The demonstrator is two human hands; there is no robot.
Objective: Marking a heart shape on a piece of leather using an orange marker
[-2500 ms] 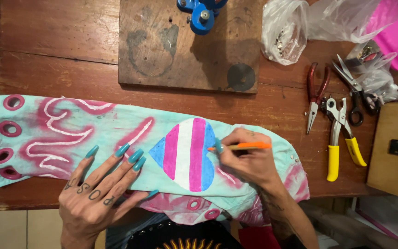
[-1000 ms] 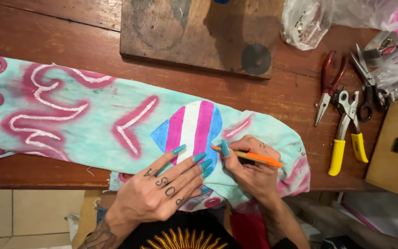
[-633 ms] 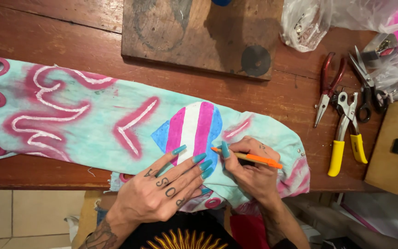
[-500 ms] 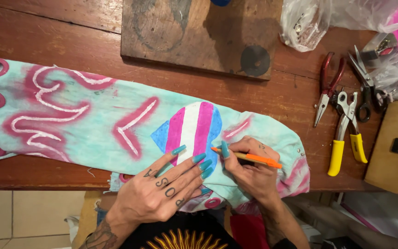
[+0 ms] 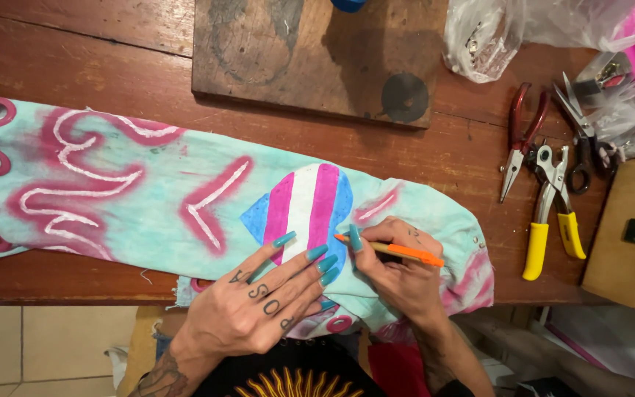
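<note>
Painted cloth [image 5: 148,198], pale turquoise with pink and white markings and pink eyelets, is lying across the wooden table [image 5: 75,66] from the 9 o'clock edge towards 4 o'clock, its lower hem hanging over the near edge. A striped heart [image 5: 301,209] in blue, pink and white is sitting on the cloth just below centre. The left hand [image 5: 255,301], at 6 o'clock, is lying flat with fingers spread, pressing the cloth down, its fingertips touching the heart's lower part. The right hand [image 5: 398,272], at 5 o'clock, is pinching an orange pen [image 5: 391,250], whose tip is touching the heart's right edge. A dark wooden board [image 5: 310,55] is resting at 12 o'clock. Red pliers [image 5: 519,140], a yellow-handled punch [image 5: 549,213] and scissors [image 5: 582,140] are lying close together at 3 o'clock, beside a wooden box [image 5: 630,235]. Clear plastic bags [image 5: 479,37] are sitting at 1 o'clock.
</note>
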